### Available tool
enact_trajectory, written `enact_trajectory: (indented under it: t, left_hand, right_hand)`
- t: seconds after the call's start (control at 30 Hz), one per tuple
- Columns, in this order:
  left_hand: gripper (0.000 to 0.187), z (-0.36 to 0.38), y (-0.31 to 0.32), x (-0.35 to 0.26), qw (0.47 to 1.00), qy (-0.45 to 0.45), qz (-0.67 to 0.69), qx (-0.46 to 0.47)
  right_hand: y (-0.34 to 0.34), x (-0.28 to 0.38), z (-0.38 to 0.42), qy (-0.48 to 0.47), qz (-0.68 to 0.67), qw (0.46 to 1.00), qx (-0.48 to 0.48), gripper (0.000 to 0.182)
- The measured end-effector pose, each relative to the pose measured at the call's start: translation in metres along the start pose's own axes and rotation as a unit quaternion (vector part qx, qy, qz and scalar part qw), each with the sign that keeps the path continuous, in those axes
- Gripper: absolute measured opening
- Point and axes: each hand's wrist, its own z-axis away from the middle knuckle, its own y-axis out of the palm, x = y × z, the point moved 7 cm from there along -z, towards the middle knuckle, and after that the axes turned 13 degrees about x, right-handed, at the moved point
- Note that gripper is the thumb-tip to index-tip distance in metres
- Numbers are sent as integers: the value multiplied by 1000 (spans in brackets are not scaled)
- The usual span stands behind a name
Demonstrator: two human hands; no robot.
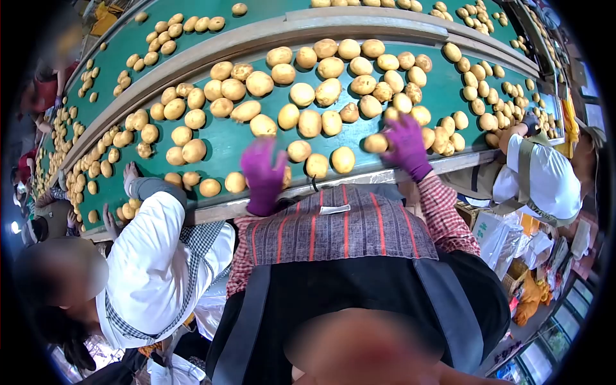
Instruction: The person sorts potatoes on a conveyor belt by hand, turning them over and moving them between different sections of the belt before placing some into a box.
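Note:
Many yellow potatoes (310,123) lie spread over a green conveyor belt (359,168) in front of me. My left hand (263,173), in a purple glove, is over the belt's near edge, slightly blurred, its fingers apart and pointing away from me. A potato (263,125) lies just beyond those fingertips, and another (235,182) is beside the hand. My right hand (407,147), also gloved in purple, reaches over the belt with fingers spread. Its thumb side is right at a potato (375,143), and its fingertips overlap others in the cluster.
A wooden rail (282,31) divides this belt from another potato-covered strip behind it. Co-workers in white sleeves stand close on my left (151,256) and right (539,173), reaching over the belt. Bags and boxes (497,240) are piled at lower right.

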Motion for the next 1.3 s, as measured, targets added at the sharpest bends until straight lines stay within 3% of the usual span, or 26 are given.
enact_trajectory:
  t: [0.03,0.1,0.2,0.23,0.27,0.3,0.33,0.37,0.4,0.43,0.5,0.53,0.6,0.63,0.7,0.77,0.83,0.9,0.93,0.97,1.03,1.07,1.1,1.17,1.23,1.3]
  left_hand:
    - [40,15,12,40,993,-118,27,-5]
    - [50,46,13,79,979,-180,-92,-16]
    - [52,68,33,89,946,-287,-78,133]
    - [54,57,38,68,929,-309,-73,191]
    - [55,50,47,50,908,-331,-68,249]
    - [56,55,70,35,932,-263,-182,169]
    - [55,43,79,18,950,-260,-89,145]
    - [54,28,89,-3,960,-254,5,122]
    - [50,17,108,-25,959,-249,81,104]
    - [46,7,125,-46,954,-244,154,85]
    - [45,-23,151,-92,936,-152,276,157]
    - [40,-37,183,-113,841,-117,470,242]
    - [29,-70,157,-150,901,28,279,331]
    - [24,-90,147,-148,908,6,194,372]
    - [23,-108,142,-98,941,34,264,208]
    - [25,-106,159,1,930,-58,354,78]
    - [32,-125,125,82,982,-147,118,29]
    - [53,-144,71,88,959,-268,-77,-52]
    - [61,-134,101,140,929,-347,-105,71]
    - [67,-138,98,116,901,-399,-127,114]
    - [68,-146,118,99,896,-375,-200,125]
    - [68,-143,128,89,921,-358,-107,105]
    - [62,-139,136,68,937,-326,-118,48]
    - [57,-150,133,15,943,-311,-83,80]
    - [51,-160,130,-40,977,-208,-15,37]
    - [46,-172,140,-89,978,-180,5,103]
  right_hand:
    - [5,-31,2,-3,30,999,-34,46]
    - [12,-93,9,101,-23,994,-27,41]
    - [9,-168,16,239,76,968,-23,40]
    - [15,-186,11,266,130,952,-75,41]
    - [4,-184,-8,240,85,959,-126,40]
    - [0,-175,-26,215,39,960,-175,40]
    - [-19,-142,-41,139,-42,946,-289,38]
    - [-33,-107,-65,104,-77,955,-268,39]
    - [-44,-71,-96,79,-162,976,-124,39]
    - [-41,-37,-113,9,-205,968,-142,42]
    - [-30,24,-144,-132,-220,955,-147,53]
    - [-18,43,-150,-168,-156,964,-135,62]
    - [-5,54,-167,-178,-126,972,-89,64]
    - [-9,50,-170,-179,-122,973,-83,62]
    - [-11,28,-170,-130,-62,989,-43,55]
    - [-14,-5,-159,-94,-37,994,-36,38]
    - [-6,-35,-147,-80,-33,995,-46,23]
    - [-6,-73,-130,-43,-29,997,-57,22]
    - [-5,-96,-120,7,-6,999,-38,23]
    - [-4,-118,-109,56,17,998,-19,24]
    - [-8,-156,-79,116,37,990,-73,29]
    - [-4,-171,-66,156,24,987,8,37]
    - [-3,-181,-52,168,-15,984,52,43]
    - [4,-182,-36,138,15,990,0,52]
    - [1,-175,-30,115,36,993,-3,60]
    - [-3,-170,-31,95,34,995,-3,59]
